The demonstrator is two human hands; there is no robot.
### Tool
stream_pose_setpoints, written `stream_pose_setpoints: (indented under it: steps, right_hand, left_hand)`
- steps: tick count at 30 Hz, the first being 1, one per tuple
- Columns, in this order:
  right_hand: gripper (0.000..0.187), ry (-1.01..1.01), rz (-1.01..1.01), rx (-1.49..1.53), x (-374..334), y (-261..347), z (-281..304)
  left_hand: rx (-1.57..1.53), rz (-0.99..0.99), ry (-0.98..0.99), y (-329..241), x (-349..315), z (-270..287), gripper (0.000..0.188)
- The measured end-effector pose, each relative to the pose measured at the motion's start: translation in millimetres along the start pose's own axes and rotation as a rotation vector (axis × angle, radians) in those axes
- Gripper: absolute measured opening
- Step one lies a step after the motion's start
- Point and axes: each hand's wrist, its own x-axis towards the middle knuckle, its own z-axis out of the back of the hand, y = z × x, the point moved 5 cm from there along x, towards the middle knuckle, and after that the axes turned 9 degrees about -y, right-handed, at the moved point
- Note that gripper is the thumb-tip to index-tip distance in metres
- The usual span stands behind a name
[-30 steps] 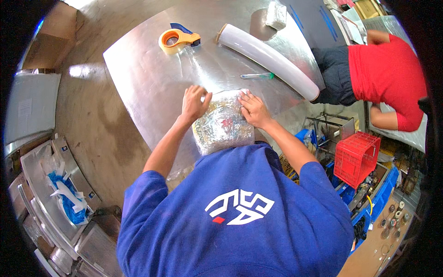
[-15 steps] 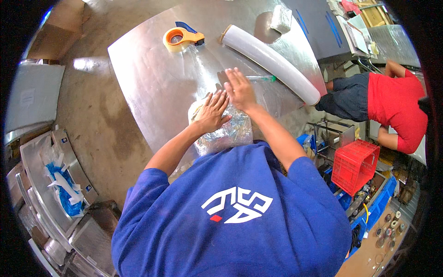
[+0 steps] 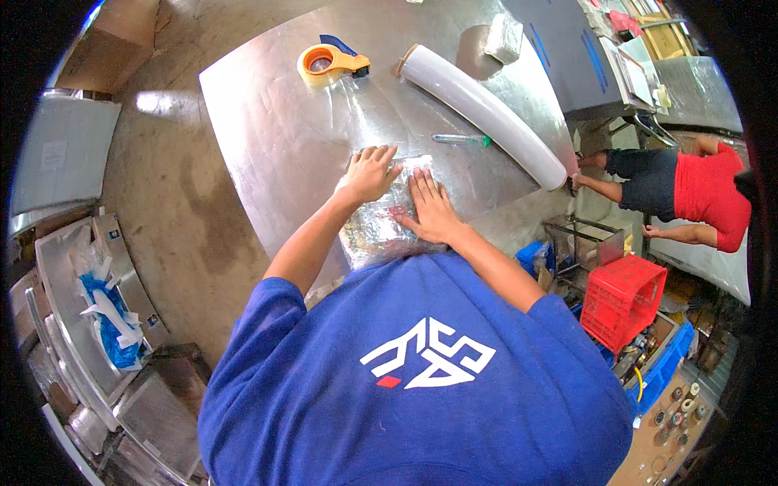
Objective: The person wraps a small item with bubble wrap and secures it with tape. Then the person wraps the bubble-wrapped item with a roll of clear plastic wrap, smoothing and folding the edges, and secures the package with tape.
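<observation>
A package wrapped in clear plastic film (image 3: 374,235) lies on the metal table (image 3: 267,121), close against my body. My left hand (image 3: 369,175) rests on its far left edge, fingers stretched out. Flat on the package's right side lies my right hand (image 3: 433,211), fingers apart. Neither hand grips anything. Beyond them, an orange tape dispenser (image 3: 352,62) with clear tape sits at the far left. A long roll of clear film (image 3: 483,115) lies slantwise to the right, and beside it is a slim clear tool with a green end (image 3: 463,139).
A small wrapped block (image 3: 505,39) stands near the table's far right edge. On the right are a person in a red shirt (image 3: 703,190), a red plastic crate (image 3: 620,300) and a metal frame (image 3: 592,239). Metal panels (image 3: 73,312) and a cardboard box (image 3: 113,44) are at left.
My right hand has come down from above the package onto its right side. The left hand has shifted slightly away from me. At right, the person in red has moved, with an arm now reaching toward the table.
</observation>
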Motion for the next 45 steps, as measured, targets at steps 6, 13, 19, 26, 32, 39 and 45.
stream_pose_setpoints:
  steps: [6, 13, 19, 26, 32, 39, 45]
  right_hand:
    - [0.089, -0.028, 0.035, 0.178, -13.5, -4.8, 15.8]
    - [0.032, -0.472, -0.036, 0.399, 111.2, 2.2, 109.1]
    - [0.045, -0.336, 0.312, -0.336, 259.9, -1.9, 129.3]
    - [0.067, -0.209, 0.692, -0.843, 387.9, 11.4, 121.6]
    - [0.060, -0.124, 0.857, -0.898, 422.2, 31.3, 95.6]
    - [0.042, -0.173, 1.025, -0.665, 381.5, 53.4, 106.0]
    - [0.051, 0.009, 0.474, 0.130, 284.7, 47.3, 174.7]
  left_hand:
    - [-0.195, 0.230, 0.340, 11.8, 3.9, -11.3, 0.053]
    - [-0.319, 0.247, 0.606, 27.7, 10.4, -6.3, 0.065]
    - [-0.331, 0.323, 0.482, 30.7, -13.1, 23.2, 0.071]
    - [-0.447, 0.568, 0.376, 38.2, -72.0, 70.2, 0.068]
    - [-0.475, 0.788, 0.278, 56.8, -102.4, 81.0, 0.072]
    - [-0.490, 0.937, 0.074, 85.7, -124.8, 72.9, 0.067]
    - [-0.284, 0.991, 0.013, 65.2, -115.3, 111.1, 0.068]
